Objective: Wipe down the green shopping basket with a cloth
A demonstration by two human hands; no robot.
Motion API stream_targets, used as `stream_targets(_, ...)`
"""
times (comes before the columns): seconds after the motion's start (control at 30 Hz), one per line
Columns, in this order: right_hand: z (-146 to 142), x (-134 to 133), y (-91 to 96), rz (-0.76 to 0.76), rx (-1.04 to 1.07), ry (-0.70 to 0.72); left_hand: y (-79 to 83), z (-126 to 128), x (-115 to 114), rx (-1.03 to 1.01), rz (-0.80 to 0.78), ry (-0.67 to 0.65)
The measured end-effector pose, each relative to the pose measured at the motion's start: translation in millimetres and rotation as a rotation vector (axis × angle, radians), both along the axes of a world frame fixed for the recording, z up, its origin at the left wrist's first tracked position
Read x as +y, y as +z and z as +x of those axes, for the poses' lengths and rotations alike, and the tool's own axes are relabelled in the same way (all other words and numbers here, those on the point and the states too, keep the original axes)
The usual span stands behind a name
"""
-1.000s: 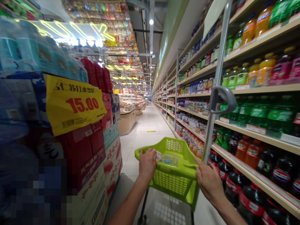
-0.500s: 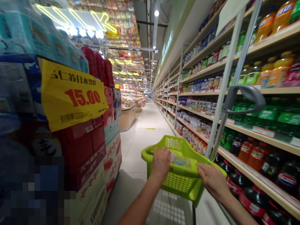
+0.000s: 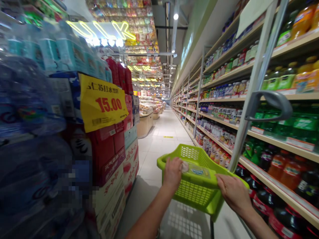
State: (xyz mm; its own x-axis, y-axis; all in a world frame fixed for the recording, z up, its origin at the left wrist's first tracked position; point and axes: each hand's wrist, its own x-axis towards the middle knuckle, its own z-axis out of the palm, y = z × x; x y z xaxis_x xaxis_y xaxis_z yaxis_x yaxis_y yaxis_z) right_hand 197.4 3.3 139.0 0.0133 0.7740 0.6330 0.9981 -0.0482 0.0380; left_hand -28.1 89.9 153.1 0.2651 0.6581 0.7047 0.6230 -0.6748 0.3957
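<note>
I grip the green cart (image 3: 194, 193) with left hand (image 3: 173, 173) and right hand (image 3: 234, 192) spread apart along its near edge, likely for balanced steering; stacked boxes (image 3: 112, 170) stand left of it, drink shelves (image 3: 279, 189) right.

The green cart (image 3: 195, 192) has shifted rightward in view, its rim now overlapping the metal rails (image 3: 257, 69).

The pale tiled floor (image 3: 148, 158) carries a green cart (image 3: 199, 181) and, farther on, a yellow marking (image 3: 168, 136); shelves (image 3: 281, 145) at right hold bottles (image 3: 280, 166).
</note>
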Motion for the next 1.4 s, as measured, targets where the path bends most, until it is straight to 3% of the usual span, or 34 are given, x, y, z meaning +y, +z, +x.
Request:
stream_targets(0.07,-0.1,0.8,-2.9,0.021,-0.023,0.02,-1.9,17.8,-12.9,0.03,0.044,-0.086)
stream_targets(0.13,2.6,0.9,-5.6,0.046,-0.033,0.038,-1.7,18.2,-14.4,0.068,0.054,-0.123)
stream_targets(0.3,11.5,2.0,-11.3,0.092,-0.061,0.09,5.8,-28.5,5.9,0.001,-0.087,0.117)
stream_targets(0.37,11.2,3.1,-12.5,0.121,-0.07,0.088,8.0,-26.9,4.4,-0.013,-0.103,0.155)
stream_targets(0.5,7.3,3.1,-11.8,0.163,-0.087,0.081,6.9,12.3,-15.9,0.06,-0.034,-0.034)
stream_targets(0.57,7.9,1.9,-10.5,0.177,-0.095,0.092,6.4,17.8,-19.5,0.098,-0.002,-0.118)
stream_targets(0.63,10.7,0.4,-9.4,0.195,-0.094,0.12,7.4,2.7,-11.7,0.095,-0.033,-0.076)
stream_targets(0.73,14.6,-1.6,-8.5,0.219,-0.084,0.135,10.6,-36.1,12.5,0.02,-0.106,0.103)
stream_targets(0.8,15.2,-2.3,-8.3,0.223,-0.084,0.125,11.9,-48.2,23.1,-0.015,-0.124,0.172)
stream_targets(0.9,13.8,-2.0,-8.1,0.216,-0.093,0.11,10.3,-27.0,16.0,0.0,-0.129,0.14)
stream_targets(1.0,13.8,-1.5,-7.4,0.213,-0.101,0.102,6.4,11.5,-5.0,0.064,-0.082,-0.023)
stream_targets(1.1,16.1,-2.9,-6.4,0.235,-0.071,0.108,4.0,16.1,-11.9,0.107,-0.026,-0.127)
stream_targets(1.17,17.2,-5.1,-6.2,0.264,-0.015,0.089,3.8,-3.4,-1.4,0.098,-0.044,-0.064)
stream_targets(1.23,16.5,-7.2,-6.6,0.287,0.052,0.06,6.3,-25.0,17.0,0.002,-0.098,0.135)
stream_targets(1.27,15.3,-7.7,-7.1,0.296,0.085,0.048,8.7,-31.0,25.7,-0.01,-0.102,0.164)
stream_targets(1.33,11.7,-7.6,-8.0,0.309,0.142,0.04,14.5,-26.5,34.4,-0.018,-0.102,0.182)
stream_targets(1.4,7.8,-6.3,-9.3,0.322,0.177,0.043,18.1,-0.7,25.8,0.017,-0.082,0.113)
